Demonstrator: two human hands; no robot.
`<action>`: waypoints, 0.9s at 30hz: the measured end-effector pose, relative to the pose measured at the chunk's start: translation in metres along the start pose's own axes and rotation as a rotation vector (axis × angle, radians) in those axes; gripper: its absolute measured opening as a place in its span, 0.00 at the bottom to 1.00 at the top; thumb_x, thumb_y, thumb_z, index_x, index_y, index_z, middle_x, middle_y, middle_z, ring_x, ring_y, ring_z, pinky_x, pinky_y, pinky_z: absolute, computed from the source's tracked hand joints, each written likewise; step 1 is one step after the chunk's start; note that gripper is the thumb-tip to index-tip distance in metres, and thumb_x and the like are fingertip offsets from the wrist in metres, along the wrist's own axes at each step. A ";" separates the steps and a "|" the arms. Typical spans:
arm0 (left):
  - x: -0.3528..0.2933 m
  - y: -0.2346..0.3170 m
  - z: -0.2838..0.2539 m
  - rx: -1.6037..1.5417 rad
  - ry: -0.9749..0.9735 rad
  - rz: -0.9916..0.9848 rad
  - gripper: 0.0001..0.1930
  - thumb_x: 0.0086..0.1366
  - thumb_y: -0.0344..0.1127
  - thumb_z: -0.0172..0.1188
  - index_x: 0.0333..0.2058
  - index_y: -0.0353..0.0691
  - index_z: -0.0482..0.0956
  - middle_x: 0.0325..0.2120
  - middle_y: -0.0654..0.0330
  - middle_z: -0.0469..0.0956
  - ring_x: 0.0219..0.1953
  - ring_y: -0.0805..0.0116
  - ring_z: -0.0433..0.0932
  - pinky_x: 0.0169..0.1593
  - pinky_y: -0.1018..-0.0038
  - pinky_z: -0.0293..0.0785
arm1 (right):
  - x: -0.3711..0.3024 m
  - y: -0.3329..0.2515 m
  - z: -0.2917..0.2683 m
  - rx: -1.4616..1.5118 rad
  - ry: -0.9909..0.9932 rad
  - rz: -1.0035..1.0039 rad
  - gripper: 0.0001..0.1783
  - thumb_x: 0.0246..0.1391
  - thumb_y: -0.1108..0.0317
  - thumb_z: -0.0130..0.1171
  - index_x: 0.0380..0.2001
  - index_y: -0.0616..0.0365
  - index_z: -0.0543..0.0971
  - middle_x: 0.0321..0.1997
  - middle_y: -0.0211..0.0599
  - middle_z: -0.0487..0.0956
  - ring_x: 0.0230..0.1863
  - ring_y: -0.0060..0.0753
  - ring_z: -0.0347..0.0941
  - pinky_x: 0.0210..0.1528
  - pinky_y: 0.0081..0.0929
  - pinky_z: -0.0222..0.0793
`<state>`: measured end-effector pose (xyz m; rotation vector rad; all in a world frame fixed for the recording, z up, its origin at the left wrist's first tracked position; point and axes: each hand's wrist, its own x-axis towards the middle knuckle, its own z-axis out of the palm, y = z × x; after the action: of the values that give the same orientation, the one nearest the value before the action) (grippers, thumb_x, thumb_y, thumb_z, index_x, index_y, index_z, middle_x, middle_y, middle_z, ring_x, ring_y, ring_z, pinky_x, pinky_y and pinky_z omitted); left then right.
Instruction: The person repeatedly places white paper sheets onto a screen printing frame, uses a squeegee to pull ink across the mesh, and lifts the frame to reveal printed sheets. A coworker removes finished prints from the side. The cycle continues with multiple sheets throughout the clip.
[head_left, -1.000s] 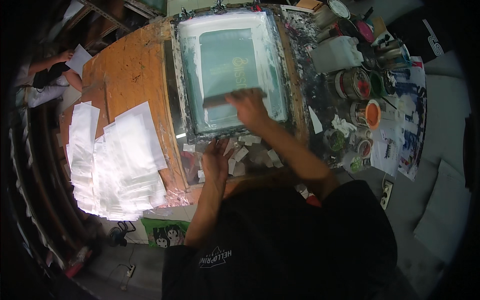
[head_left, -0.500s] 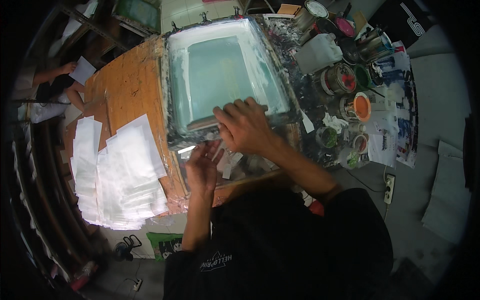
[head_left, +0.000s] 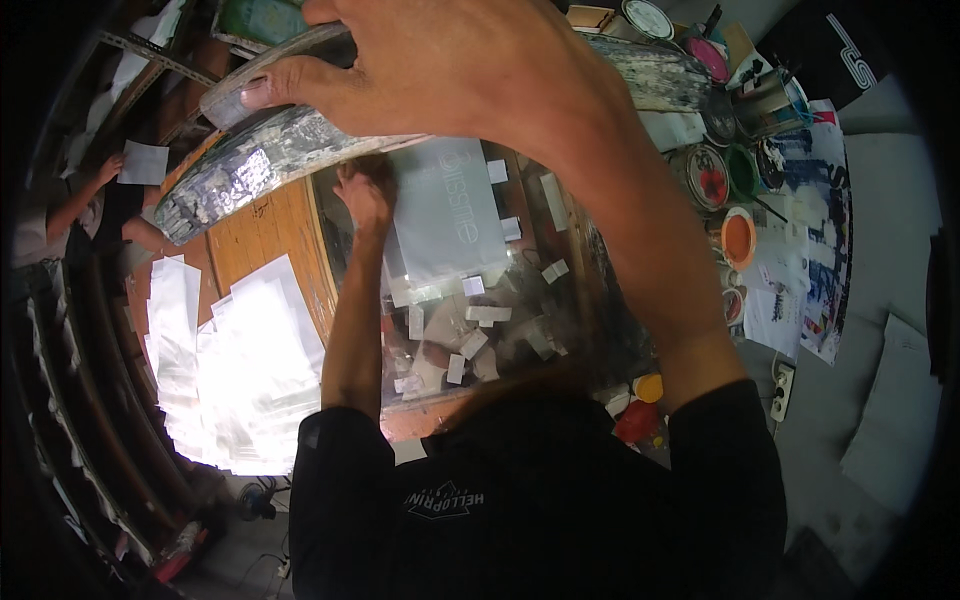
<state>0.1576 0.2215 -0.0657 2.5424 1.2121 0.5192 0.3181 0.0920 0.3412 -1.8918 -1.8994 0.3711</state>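
Note:
Close to the camera, my right hand is closed on the near edge of the raised screen-printing frame, which is spotted with dried paint. Its thumb presses on a smooth grey bar, apparently the squeegee. Below the frame lies a grey sheet with pale printed lettering, flat on the table. My left hand reaches under the frame to the sheet's left edge; its outer fingers point left, while thumb and forefinger, in shade, seem closed on that edge.
White sheets lie in an overlapping pile on the left. Small tape pieces dot the near tabletop. Paint cans, one orange, crowd the right. Far left, another person's hand holds a white sheet.
The screen frame has swung up toward me, gripped by my right hand, uncovering the printed sheet. My left hand has moved forward and left, from the frame's near edge to the sheet.

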 end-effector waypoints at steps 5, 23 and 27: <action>-0.020 0.049 -0.064 -0.678 0.066 -0.171 0.09 0.68 0.35 0.62 0.41 0.37 0.85 0.27 0.47 0.84 0.28 0.56 0.84 0.34 0.66 0.78 | 0.007 -0.010 -0.029 0.122 -0.065 0.159 0.23 0.70 0.56 0.54 0.24 0.61 0.78 0.11 0.22 0.62 0.12 0.14 0.51 0.12 0.18 0.50; -0.268 -0.106 -0.153 0.289 -0.166 -0.127 0.32 0.75 0.54 0.47 0.74 0.53 0.58 0.76 0.44 0.43 0.78 0.36 0.35 0.70 0.26 0.29 | 0.024 -0.023 0.000 -0.223 0.287 0.132 0.28 0.60 0.50 0.64 0.22 0.68 0.74 0.16 0.44 0.70 0.21 0.33 0.63 0.27 0.39 0.60; -0.203 -0.007 -0.075 0.100 -0.047 -0.057 0.34 0.75 0.53 0.48 0.74 0.48 0.57 0.75 0.39 0.45 0.77 0.34 0.39 0.69 0.26 0.32 | 0.023 0.005 0.007 -0.339 0.359 -0.088 0.27 0.60 0.45 0.62 0.30 0.63 0.84 0.31 0.54 0.83 0.32 0.49 0.81 0.38 0.45 0.73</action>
<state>0.0018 0.0729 -0.0413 2.5785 1.3205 0.3935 0.3199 0.1157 0.3357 -1.9102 -1.8717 -0.3201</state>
